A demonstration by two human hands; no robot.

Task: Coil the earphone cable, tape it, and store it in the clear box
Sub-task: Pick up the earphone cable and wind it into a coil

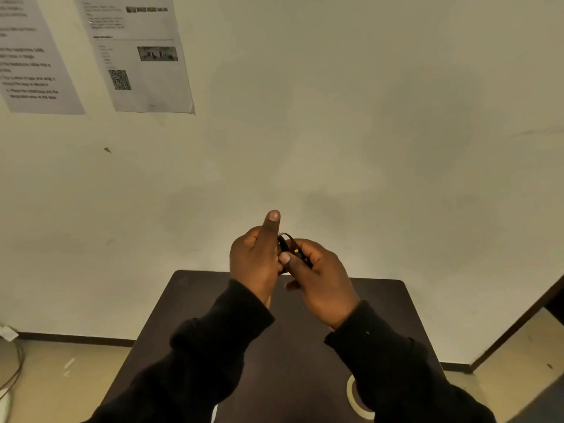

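Both hands are raised above the far edge of the dark table [381,315], pressed together around a small black coil of earphone cable [285,244]. My left hand [254,261] grips the coil from the left with its thumb sticking straight up. My right hand [320,279] holds it from the right, thumb tip pressed against the coil beside a small yellow spot on the cable. Most of the coil is hidden between the fingers. A roll of pale tape [355,398] lies on the table near my right sleeve, partly covered. The clear box is not in view.
A plain wall stands close behind the table, with two printed sheets [140,56] taped up at the upper left. Pale floor shows on both sides, with cables [12,370] on the floor at the far left and a dark doorway edge at the right.
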